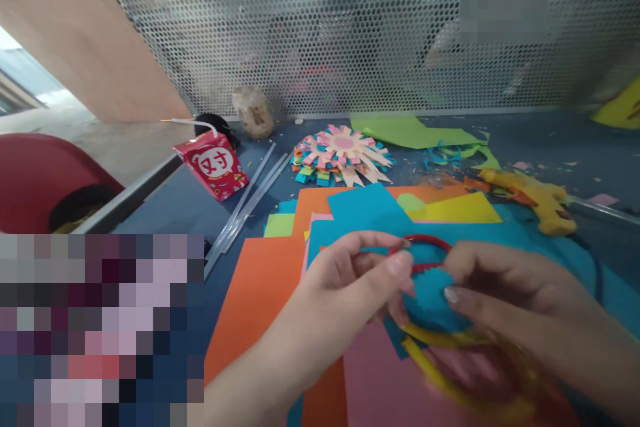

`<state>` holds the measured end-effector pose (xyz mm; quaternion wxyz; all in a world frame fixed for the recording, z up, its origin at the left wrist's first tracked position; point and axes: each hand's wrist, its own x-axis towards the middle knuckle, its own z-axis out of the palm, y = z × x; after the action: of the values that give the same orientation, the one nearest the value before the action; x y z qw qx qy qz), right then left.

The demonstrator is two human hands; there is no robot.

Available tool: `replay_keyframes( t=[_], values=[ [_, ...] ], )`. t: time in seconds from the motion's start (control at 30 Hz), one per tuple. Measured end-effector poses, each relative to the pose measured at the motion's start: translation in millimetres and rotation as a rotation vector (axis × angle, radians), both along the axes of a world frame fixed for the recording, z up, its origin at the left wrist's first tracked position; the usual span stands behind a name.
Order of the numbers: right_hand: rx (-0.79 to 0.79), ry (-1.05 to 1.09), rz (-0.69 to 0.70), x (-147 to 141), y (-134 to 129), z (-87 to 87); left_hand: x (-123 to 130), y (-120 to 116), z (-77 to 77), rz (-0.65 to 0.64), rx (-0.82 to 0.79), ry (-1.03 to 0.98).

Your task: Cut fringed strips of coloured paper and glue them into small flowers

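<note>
My left hand (350, 280) and my right hand (505, 287) meet over a pile of coloured paper sheets (260, 293). Between their fingertips they pinch a small round piece of blue paper (427, 297). A red ring-shaped handle (423, 240) shows just behind the blue piece, and yellow handle loops (450, 380), blurred, lie under my right hand. Whether my right hand also holds those loops I cannot tell.
A layered paper flower (343, 153) lies behind the sheets. A red drink carton with a straw (215, 163) stands at the left, clear glue sticks (250, 203) beside it. A yellow glue gun (535, 197) rests at right, with green paper scraps (405, 130) and a perforated metal screen (350, 27) behind.
</note>
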<state>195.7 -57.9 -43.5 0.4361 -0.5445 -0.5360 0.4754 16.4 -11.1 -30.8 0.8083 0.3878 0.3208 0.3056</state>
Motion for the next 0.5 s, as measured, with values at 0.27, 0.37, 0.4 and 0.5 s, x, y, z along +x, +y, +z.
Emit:
replay_keyframes(
  t=[0.27,0.37,0.4,0.5],
  values=[
    [-0.046,0.144,0.059,1.1,1.6,1.0,1.2,-2.4,-1.8,0.001,-0.010,0.026],
    [-0.035,0.213,0.091,1.5,1.5,0.4,1.0,-2.9,-1.0,-0.023,-0.024,-0.026],
    [-0.031,0.238,0.114,1.7,1.9,0.4,0.8,-3.0,-1.0,-0.031,-0.026,-0.043],
    [-0.039,0.262,0.203,4.4,3.4,3.6,0.3,-2.5,-1.4,-0.048,-0.016,-0.046]
  ],
)
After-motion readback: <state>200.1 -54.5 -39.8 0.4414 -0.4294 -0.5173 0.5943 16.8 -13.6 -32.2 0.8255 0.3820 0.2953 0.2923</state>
